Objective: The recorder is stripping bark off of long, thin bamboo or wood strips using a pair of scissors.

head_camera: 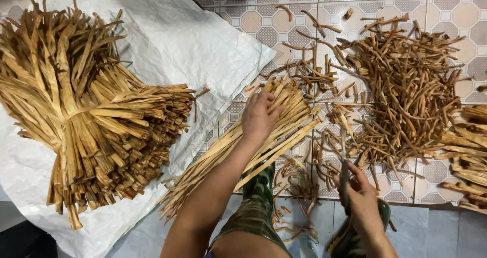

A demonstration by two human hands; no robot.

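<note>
My left hand [259, 117] rests palm-down on a loose sheaf of long pale bamboo strips [238, 146] lying on the tiled floor, fingers curled over their upper ends. My right hand [361, 197] grips the handle of a narrow knife [344, 159] whose blade points up toward a heap of brown trimmings [406, 90]. The grip hides the handle.
A big tied bundle of split strips [81, 111] lies on a white woven sack [193, 45] at the left. More strips [469, 151] lie at the right edge. Short offcuts [299, 187] litter the floor by my green camouflage boots [258, 192].
</note>
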